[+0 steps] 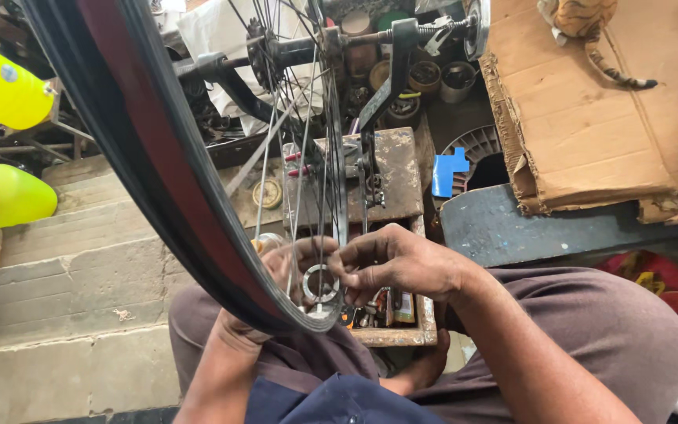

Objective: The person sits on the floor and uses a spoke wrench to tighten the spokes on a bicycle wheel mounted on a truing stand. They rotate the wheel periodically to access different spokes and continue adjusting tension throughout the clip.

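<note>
A bicycle wheel with a black tyre point(158, 157) and thin metal spokes point(296, 157) stands upright in front of me, held in a dark frame with its hub point(292, 51) at the top. My right hand point(398, 263) pinches a spoke near the rim at the wheel's lower edge. My left hand point(280, 271) sits behind the tyre and spokes, partly hidden, its fingers curled around a small round metal spoke tool point(319, 283) at the same spot. Both hands meet just above the rim.
A wooden tray of small tools point(398, 314) lies under my hands, a worn wooden box point(390, 169) beyond it. Torn cardboard point(598, 118) covers the right, with an animal's striped tail point(617, 74). Yellow jugs point(1, 196) sit left, stone steps point(64, 259) below them, tins point(437, 78) behind.
</note>
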Motion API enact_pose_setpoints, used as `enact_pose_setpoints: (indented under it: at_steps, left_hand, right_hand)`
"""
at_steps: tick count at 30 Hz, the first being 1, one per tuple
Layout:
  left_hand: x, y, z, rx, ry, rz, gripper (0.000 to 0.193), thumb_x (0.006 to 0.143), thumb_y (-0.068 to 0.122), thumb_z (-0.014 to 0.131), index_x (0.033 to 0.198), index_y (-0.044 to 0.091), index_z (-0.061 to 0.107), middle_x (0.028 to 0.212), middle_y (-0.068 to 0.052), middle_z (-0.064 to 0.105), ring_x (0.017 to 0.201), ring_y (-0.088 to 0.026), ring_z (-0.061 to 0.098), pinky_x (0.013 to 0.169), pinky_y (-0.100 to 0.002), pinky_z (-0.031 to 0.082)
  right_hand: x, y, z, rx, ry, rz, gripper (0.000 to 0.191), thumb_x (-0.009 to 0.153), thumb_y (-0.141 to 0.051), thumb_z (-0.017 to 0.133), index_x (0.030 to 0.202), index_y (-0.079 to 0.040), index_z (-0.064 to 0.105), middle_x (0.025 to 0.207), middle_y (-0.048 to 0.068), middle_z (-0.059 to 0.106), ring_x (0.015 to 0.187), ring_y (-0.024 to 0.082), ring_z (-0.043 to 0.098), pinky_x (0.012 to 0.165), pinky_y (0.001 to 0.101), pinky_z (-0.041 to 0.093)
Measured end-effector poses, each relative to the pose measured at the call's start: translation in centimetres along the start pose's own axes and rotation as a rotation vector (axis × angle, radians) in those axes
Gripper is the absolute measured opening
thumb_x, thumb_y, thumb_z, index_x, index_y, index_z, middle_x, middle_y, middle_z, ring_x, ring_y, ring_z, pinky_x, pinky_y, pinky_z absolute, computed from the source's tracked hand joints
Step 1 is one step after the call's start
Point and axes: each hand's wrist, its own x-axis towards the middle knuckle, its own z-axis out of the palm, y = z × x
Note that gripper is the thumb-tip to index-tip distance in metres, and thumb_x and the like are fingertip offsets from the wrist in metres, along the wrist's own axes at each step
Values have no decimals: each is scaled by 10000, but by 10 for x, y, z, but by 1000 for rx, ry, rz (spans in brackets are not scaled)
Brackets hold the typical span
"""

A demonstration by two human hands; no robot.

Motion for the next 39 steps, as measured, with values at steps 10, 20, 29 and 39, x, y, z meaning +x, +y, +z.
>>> enact_pose_setpoints:
  at_steps: [10, 20, 29, 39]
  left_hand:
    - [2, 10, 29, 1429, 469, -4, 483, 765, 322, 907, 1018, -28, 690, 793, -114, 719, 735, -232, 702, 637, -351, 565]
    - [6, -17, 22, 1413, 615, 451, 291, 1046, 277, 556, 1205, 55, 656, 1007, -112, 692, 880, -173, 712, 764, -369, 576]
    - [17, -29, 12, 1336, 750, 353, 311, 1064, 278, 493, 1157, 75, 709, 802, -101, 646, 716, -186, 622, 689, -351, 522]
    - [16, -35, 10, 1130, 725, 252, 310, 1043, 259, 559, 1100, 14, 739, 771, -55, 671, 700, -115, 581, 630, -306, 480]
  right_hand:
    - [-7, -7, 2, -160, 117, 5, 459, 817, -151, 821, 1220, 33, 704, 1009, 79, 762, 902, 116, 716, 797, 286, 598]
    - [14, 6, 32, -114, 553, -107, 406, 844, -167, 770, 1219, -13, 735, 926, 102, 775, 773, 152, 710, 649, 333, 605]
    - [16, 10, 15, -414, 574, 7, 361, 901, -131, 701, 1239, -6, 728, 972, 123, 815, 825, 164, 740, 758, 307, 625]
    - [22, 21, 11, -284, 446, -34, 401, 849, -32, 742, 1242, 39, 705, 1026, 106, 785, 861, 125, 724, 781, 303, 621]
